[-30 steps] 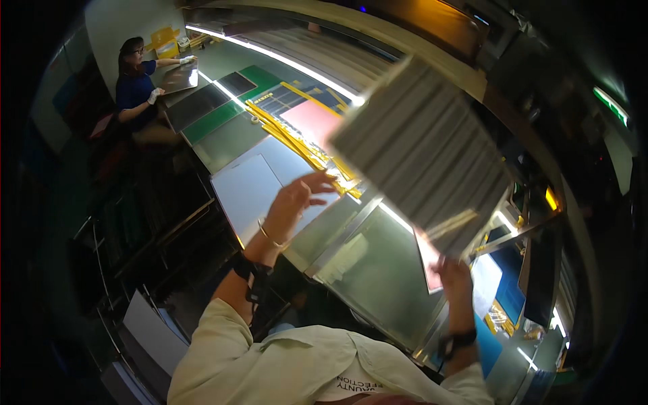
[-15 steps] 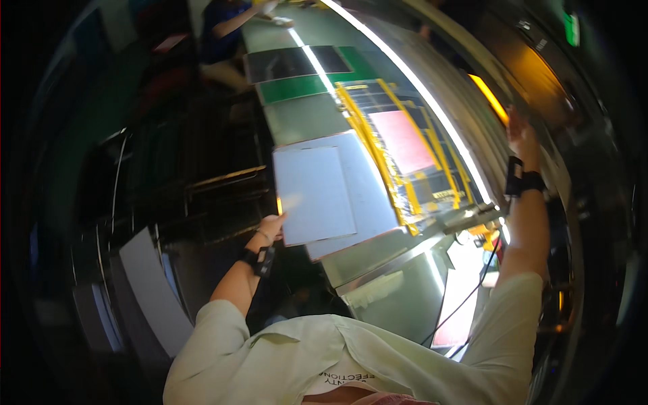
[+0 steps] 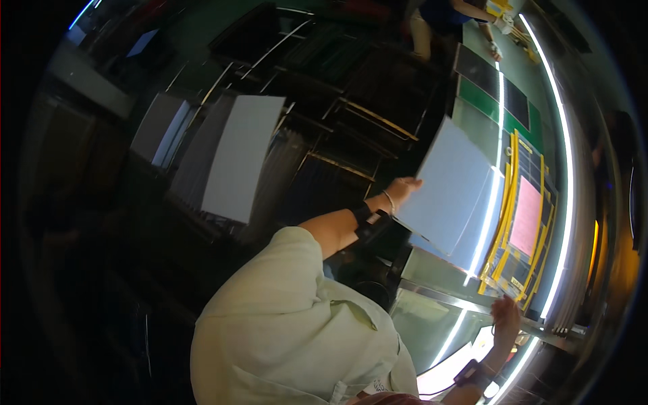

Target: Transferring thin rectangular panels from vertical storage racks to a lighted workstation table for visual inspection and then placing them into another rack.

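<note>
My left hand (image 3: 405, 190) is closed on the left edge of a thin pale panel (image 3: 449, 179), thumb on top. The panel is tilted, its left side raised over another pale sheet (image 3: 491, 223) on the worktable. My right hand (image 3: 506, 314) is by the near end of a yellow-taped dark frame (image 3: 503, 260) with a pink rectangle (image 3: 526, 216) in it. Motion blurs its fingers, so their grip is unclear.
To the left, a rack (image 3: 263, 199) holds several upright panels, with a large white one (image 3: 244, 155) in front. Dark metal racks (image 3: 378, 118) stand beside the table. A co-worker's gloved hand (image 3: 496, 51) is at the far end, near a dark panel on green (image 3: 476, 71).
My view has turned left. The panel in my left hand has lifted and tilted at its left side. My right hand has come down from the machine at the right to the frame's near end.
</note>
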